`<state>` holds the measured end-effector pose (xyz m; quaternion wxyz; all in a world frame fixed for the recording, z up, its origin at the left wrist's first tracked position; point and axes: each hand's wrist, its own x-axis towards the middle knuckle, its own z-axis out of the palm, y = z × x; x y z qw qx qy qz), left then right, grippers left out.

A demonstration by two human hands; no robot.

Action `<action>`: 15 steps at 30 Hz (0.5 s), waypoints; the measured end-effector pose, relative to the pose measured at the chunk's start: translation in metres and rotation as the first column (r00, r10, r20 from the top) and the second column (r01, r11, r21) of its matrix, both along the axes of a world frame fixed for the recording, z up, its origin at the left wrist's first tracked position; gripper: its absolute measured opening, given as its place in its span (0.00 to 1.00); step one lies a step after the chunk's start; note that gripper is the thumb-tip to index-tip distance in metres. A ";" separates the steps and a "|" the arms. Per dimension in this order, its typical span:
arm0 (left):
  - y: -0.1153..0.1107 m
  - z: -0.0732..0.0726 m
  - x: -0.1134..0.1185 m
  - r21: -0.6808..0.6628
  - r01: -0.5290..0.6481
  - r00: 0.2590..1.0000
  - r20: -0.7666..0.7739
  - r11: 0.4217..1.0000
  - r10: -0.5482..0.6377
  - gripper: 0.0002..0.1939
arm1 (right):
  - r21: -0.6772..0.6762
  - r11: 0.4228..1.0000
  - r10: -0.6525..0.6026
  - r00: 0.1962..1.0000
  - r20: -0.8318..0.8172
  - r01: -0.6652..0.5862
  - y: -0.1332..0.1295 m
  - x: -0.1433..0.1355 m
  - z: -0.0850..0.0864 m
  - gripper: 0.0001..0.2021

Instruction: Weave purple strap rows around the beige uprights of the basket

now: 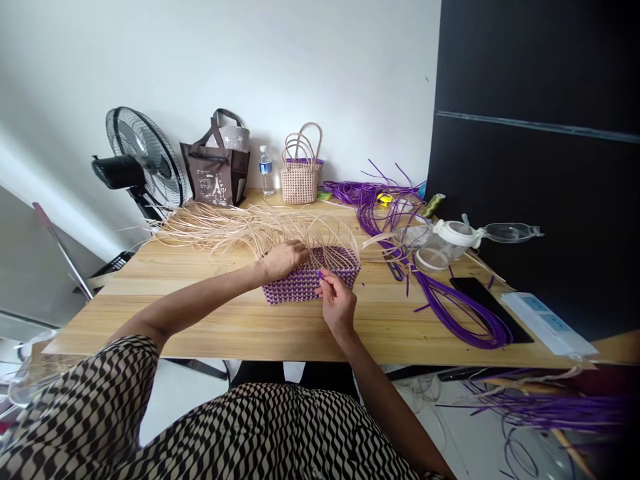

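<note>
A half-woven basket (290, 288) in purple and beige stands on the wooden table in front of me. Long loose beige strands (220, 225) rise from its upper edge and fan out to the left and back. My left hand (286, 259) lies over the basket's upper left rim, its fingers curled round the edge and partly hidden among the strands. At the front side of the rim, my right hand (339, 303) pinches a purple strip (321, 274) between thumb and fingertips, close against the weave.
A bundle of purple strips (450, 317) lies to the right, beside a lidded clear jar (440, 250), a black phone-like slab (480, 300) and a power strip (547, 323). Behind stand a finished woven bag (300, 183), a water bottle (266, 172), a brown tote (217, 177) and a fan (145, 157).
</note>
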<state>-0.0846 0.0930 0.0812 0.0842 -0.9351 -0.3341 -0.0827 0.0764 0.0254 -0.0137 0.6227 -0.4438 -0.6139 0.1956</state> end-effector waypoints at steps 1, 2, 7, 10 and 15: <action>-0.002 -0.001 0.001 -0.033 -0.028 0.996 0.080 0.999 0.030 0.13 | 0.006 1.000 -0.003 1.000 -0.004 0.004 0.001 0.000 0.000 0.08; -0.003 -0.002 0.003 -0.061 -0.047 0.985 0.161 0.997 0.056 0.13 | 0.011 1.000 -0.007 1.000 -0.008 0.007 0.001 -0.001 0.000 0.08; -0.010 -0.003 0.010 -0.113 -0.077 0.876 0.466 0.991 0.121 0.13 | 0.017 1.000 -0.022 0.999 -0.028 0.023 0.005 -0.004 0.002 0.08; -0.012 -0.002 0.014 -0.251 -0.070 0.773 0.598 0.966 0.211 0.11 | -0.004 1.000 -0.024 0.998 -0.053 0.023 0.005 -0.005 0.002 0.09; -0.021 -0.010 0.013 -0.550 0.068 0.610 0.683 0.832 0.402 0.12 | -0.082 0.997 0.006 0.994 -0.112 -0.016 0.002 -0.003 0.005 0.10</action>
